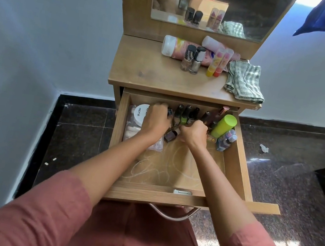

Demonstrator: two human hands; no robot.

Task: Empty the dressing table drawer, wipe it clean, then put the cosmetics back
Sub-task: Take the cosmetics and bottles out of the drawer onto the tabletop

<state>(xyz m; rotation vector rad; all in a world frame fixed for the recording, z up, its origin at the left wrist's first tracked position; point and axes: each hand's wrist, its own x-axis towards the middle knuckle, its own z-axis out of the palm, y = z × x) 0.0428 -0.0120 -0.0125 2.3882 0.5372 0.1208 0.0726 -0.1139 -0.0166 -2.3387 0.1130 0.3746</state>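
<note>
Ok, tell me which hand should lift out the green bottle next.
Right. The green bottle stands at the right of the drawer, just beyond the right hand. The left hand is over by the white jar and would likely have to cross over it.

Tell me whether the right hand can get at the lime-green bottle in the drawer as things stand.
Probably yes. The right hand is inside the open drawer, just beside the lime-green bottle, whose upper side is uncovered. It looks busy among nail polish bottles, though.
</note>
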